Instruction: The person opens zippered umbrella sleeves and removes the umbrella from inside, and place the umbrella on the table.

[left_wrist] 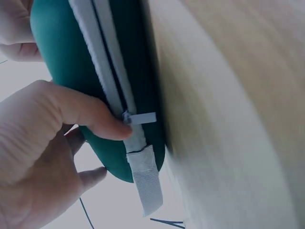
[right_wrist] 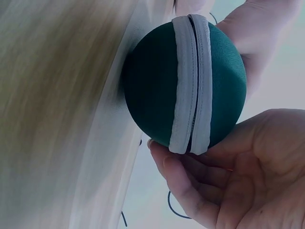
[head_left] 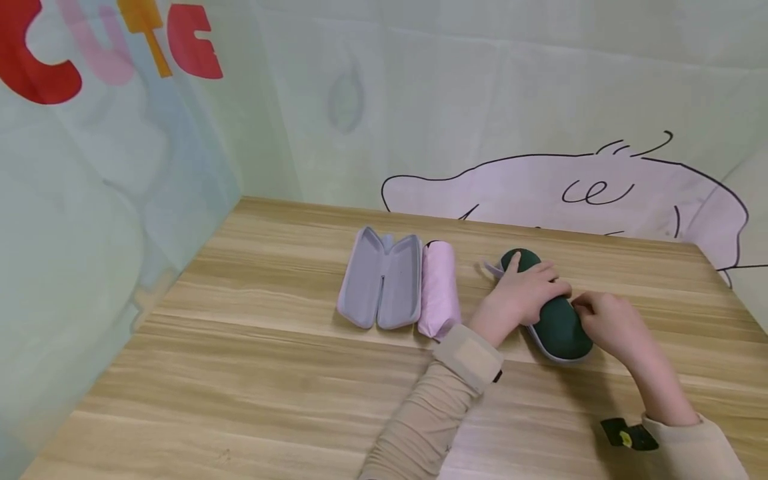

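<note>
A dark green zippered glasses case [head_left: 564,333] lies on the table at right, with a pale zipper band round its side. My left hand [head_left: 522,293] grips it from above, fingers spread over the top. In the left wrist view that thumb presses the zipper band beside a small pale zipper pull [left_wrist: 143,118], just above a ribbed fabric loop [left_wrist: 147,176]. My right hand [head_left: 615,323] has its fingers curled against the case's right side. The right wrist view shows those fingertips [right_wrist: 174,167] at the zipper band's edge; what they pinch there is hidden.
Left of the left hand, an open grey-lined hard case [head_left: 360,287] lies on the wooden table [head_left: 240,373]. A pink rolled pouch [head_left: 440,287] rests against its right side. A printed cloth backdrop [head_left: 480,100] rises behind the table and along its left.
</note>
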Available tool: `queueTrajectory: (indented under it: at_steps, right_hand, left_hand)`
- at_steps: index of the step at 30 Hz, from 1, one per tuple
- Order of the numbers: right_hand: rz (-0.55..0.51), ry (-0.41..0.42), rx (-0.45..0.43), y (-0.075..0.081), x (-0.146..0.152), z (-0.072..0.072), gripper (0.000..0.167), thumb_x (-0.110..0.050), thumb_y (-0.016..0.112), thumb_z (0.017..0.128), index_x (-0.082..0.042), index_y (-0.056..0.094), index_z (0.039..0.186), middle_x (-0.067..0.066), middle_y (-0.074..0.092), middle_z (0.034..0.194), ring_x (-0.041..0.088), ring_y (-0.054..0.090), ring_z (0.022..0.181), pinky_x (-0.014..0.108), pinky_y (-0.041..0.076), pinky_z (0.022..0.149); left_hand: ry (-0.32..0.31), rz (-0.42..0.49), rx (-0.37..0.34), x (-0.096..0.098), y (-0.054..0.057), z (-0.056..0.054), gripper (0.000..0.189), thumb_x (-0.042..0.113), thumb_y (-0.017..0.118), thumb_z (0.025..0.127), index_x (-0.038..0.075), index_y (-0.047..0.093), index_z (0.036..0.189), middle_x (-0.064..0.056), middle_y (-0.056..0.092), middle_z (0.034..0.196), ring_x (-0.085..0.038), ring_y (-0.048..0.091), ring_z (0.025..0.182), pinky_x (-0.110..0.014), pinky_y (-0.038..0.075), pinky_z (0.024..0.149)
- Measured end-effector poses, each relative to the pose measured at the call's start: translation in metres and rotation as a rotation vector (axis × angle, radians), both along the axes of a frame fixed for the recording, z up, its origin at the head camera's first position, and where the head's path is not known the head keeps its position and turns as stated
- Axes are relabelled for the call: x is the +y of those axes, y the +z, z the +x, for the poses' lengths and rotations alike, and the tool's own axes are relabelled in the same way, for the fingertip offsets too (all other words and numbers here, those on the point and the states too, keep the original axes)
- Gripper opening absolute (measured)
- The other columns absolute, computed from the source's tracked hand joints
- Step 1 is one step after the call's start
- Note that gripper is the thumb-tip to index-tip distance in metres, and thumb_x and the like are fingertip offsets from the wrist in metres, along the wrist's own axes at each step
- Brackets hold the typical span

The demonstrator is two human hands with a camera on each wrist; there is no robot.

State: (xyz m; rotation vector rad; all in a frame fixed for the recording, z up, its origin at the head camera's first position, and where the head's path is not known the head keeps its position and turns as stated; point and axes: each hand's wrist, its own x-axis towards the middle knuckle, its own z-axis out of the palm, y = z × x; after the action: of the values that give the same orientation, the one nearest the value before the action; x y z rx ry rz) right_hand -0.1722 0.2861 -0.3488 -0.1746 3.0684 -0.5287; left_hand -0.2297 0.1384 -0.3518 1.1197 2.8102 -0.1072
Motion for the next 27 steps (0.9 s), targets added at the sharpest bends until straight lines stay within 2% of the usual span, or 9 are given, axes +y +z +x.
queueTrajectory:
  at_steps: [8,15,20,27]
  right_hand:
    - [0.009,-0.003,-0.028,0.0006,0.0038,-0.0027,0.029,-0.005,0.045,0.093,0.015,0.064,0.105,0.036,0.064,0.104,0.048,0.061,0.090,0.056,0.049,0.074]
    - [0.003,-0.010,-0.037,-0.0006,0.0055,-0.0024,0.031,-0.005,0.044,0.092,0.015,0.064,0.106,0.036,0.063,0.105,0.048,0.061,0.090,0.055,0.049,0.074]
    - [-0.003,-0.018,-0.045,-0.0012,0.0056,-0.0027,0.032,-0.006,0.044,0.092,0.014,0.064,0.107,0.036,0.063,0.106,0.041,0.060,0.084,0.049,0.048,0.070]
    - [0.001,-0.029,-0.065,-0.0005,0.0058,-0.0047,0.034,-0.005,0.042,0.091,0.015,0.062,0.110,0.038,0.061,0.110,0.044,0.060,0.089,0.051,0.048,0.072]
  left_hand:
    - [-0.021,-0.018,0.074,0.0060,-0.0031,-0.0006,0.056,0.025,0.059,0.094,0.046,0.037,0.141,0.016,0.028,0.156,-0.005,0.012,0.149,-0.037,0.013,0.122]
    - [-0.023,-0.015,0.089,0.0073,-0.0031,0.0000,0.056,0.026,0.061,0.094,0.046,0.038,0.141,0.016,0.030,0.155,-0.006,0.014,0.149,-0.036,0.015,0.122]
    - [-0.021,-0.017,0.102,0.0084,-0.0035,-0.0008,0.055,0.026,0.060,0.094,0.047,0.039,0.140,0.016,0.031,0.155,-0.006,0.015,0.149,-0.035,0.016,0.122]
    - [-0.015,-0.005,0.143,0.0106,-0.0046,-0.0019,0.049,0.024,0.054,0.098,0.047,0.041,0.140,0.015,0.033,0.153,-0.008,0.017,0.149,-0.034,0.021,0.120]
